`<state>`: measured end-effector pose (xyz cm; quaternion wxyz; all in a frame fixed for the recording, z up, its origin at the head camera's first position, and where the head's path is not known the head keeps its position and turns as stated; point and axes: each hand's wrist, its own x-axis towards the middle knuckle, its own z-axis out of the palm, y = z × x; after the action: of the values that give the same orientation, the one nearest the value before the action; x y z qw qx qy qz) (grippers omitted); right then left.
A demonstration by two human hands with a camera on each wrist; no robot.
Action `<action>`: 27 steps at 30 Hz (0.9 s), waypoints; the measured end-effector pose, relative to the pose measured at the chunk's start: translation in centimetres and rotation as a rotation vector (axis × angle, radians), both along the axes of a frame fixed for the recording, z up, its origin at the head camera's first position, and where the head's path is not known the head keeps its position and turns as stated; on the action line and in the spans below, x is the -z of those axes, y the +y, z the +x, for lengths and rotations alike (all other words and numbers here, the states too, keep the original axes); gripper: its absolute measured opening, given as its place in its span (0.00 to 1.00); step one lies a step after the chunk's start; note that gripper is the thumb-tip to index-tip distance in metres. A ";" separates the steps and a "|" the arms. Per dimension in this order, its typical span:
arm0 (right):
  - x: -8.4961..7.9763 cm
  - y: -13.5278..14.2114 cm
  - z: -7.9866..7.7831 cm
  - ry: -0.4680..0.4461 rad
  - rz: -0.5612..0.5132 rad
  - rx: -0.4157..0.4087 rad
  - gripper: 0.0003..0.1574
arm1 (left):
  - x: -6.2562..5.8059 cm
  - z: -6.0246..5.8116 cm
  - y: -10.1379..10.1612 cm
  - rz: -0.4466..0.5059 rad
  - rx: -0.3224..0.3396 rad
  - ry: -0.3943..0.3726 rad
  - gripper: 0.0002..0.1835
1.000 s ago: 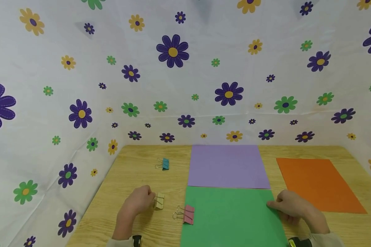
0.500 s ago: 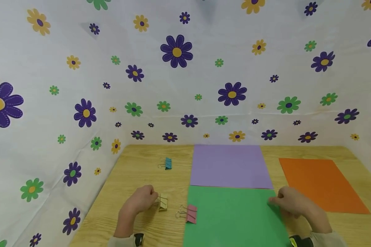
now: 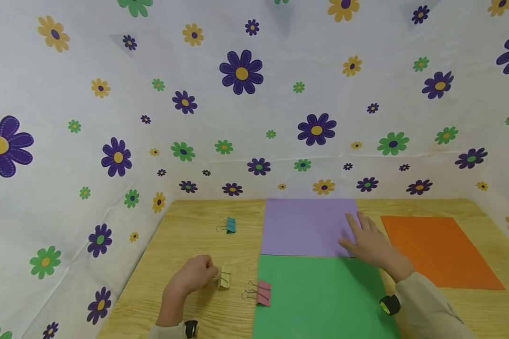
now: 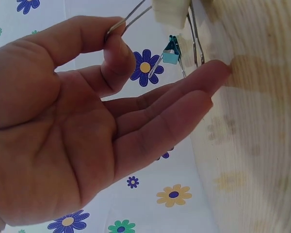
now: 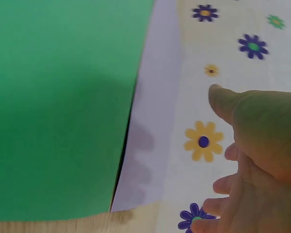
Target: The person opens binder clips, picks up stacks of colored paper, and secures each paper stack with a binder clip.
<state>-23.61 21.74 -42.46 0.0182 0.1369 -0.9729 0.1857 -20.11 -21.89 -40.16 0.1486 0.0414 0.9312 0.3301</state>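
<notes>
My left hand (image 3: 192, 275) pinches one wire handle of a pale yellow binder clip (image 3: 224, 278) between thumb and index finger. In the left wrist view that clip (image 4: 170, 12) is cut by the top edge, and the other fingers extend below it. Over the right edge of a purple sheet (image 3: 301, 226), my right hand (image 3: 373, 242) is held with fingers spread, holding nothing. A green sheet (image 3: 318, 301) lies in front of the purple one, their edges meeting. On the green sheet's left edge sits a pink binder clip (image 3: 263, 294), its wire handles pointing left.
A teal binder clip (image 3: 231, 225) stands at the back left of the wooden table (image 3: 186, 235). An orange sheet (image 3: 441, 254) lies at the right. A white flowered cloth (image 3: 152, 56) encloses the back and sides.
The right hand has left the green sheet's right edge and moved up and left over the purple sheet, its fingers spreading. The left hand has stayed on the yellow clip.
</notes>
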 end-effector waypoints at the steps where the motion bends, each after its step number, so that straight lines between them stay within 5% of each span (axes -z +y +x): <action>1: 0.2 -0.2 -0.3 0.005 0.016 -0.004 0.46 | 0.0 0.0 0.0 0.005 0.004 0.000 0.14; 10: 1.7 -0.6 -3.7 -0.067 0.048 -0.019 0.45 | 0.0 0.0 0.0 -0.004 0.020 0.001 0.14; 27: 3.3 -1.9 -4.9 -0.248 0.058 0.012 0.46 | 0.4 0.0 0.1 -0.017 0.002 0.019 0.13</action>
<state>-28.50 19.80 -45.72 -0.1050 0.1075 -0.9734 0.1730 -20.15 -21.81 -40.54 0.1406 0.0443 0.9353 0.3216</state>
